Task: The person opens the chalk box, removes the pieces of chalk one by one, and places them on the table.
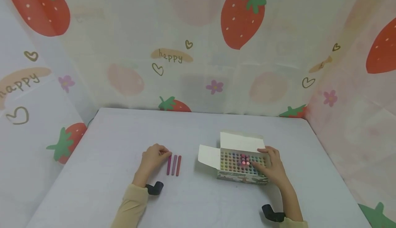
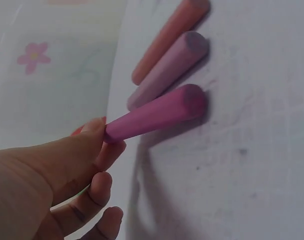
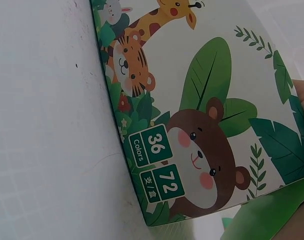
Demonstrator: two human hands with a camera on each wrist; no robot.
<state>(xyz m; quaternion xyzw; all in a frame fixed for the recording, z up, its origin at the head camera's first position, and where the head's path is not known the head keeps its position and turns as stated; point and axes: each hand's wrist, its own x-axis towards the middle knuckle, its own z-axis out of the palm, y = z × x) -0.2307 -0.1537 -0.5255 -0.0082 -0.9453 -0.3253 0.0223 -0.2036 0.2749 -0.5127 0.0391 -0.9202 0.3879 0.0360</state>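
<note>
My left hand (image 1: 153,157) pinches the far end of a magenta chalk stick (image 2: 157,114) between thumb and forefinger; the stick's near end meets the tabletop. Just right of it lie a mauve chalk stick (image 1: 174,165) and a reddish-brown chalk stick (image 1: 178,165), all roughly parallel. Rows of coloured chalk sticks (image 1: 229,162) stand upright in a lidded box (image 1: 241,177), with several pink and red ones brighter near the middle. Over the box's right end rests my right hand (image 1: 274,166), thumb reaching above the chalks and fingers at the back rim. Its fingertips are out of the right wrist view.
The box's lid (image 1: 241,140) stands open at the back, and a side flap (image 1: 209,155) sticks out leftward. A white cloth-covered table (image 1: 198,200) lies beneath everything. Strawberry-printed curtains (image 1: 198,66) hang behind and at both sides.
</note>
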